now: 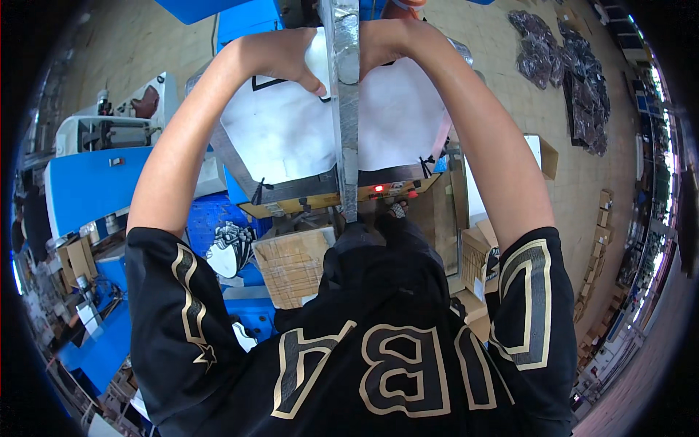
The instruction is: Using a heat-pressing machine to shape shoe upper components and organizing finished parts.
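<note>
A large white sheet [280, 138] lies over the grey machine bed [306, 188] in front of me. A scuffed upright metal bar [345, 109] cuts across the middle of the view and hides part of it. My left hand [280, 57] rests over the sheet's far left part, thumb stretched toward the bar and apart from the fingers. Beside the thumb tip shows a small dark curved mark, and a black outlined shape [268, 82] lies under the wrist. Right of the bar, my right hand [378, 44] reaches to the sheet's far edge; its fingers are mostly hidden.
A red light [378, 188] glows on the machine's near edge. A worn brown board [293, 268] sits below left, by a blue crate [211, 211] with stacked white, dark-edged pieces. Blue machinery [95, 186] stands at left, cardboard boxes [477, 258] at right, and plastic-wrapped bundles [539, 47] on the far floor.
</note>
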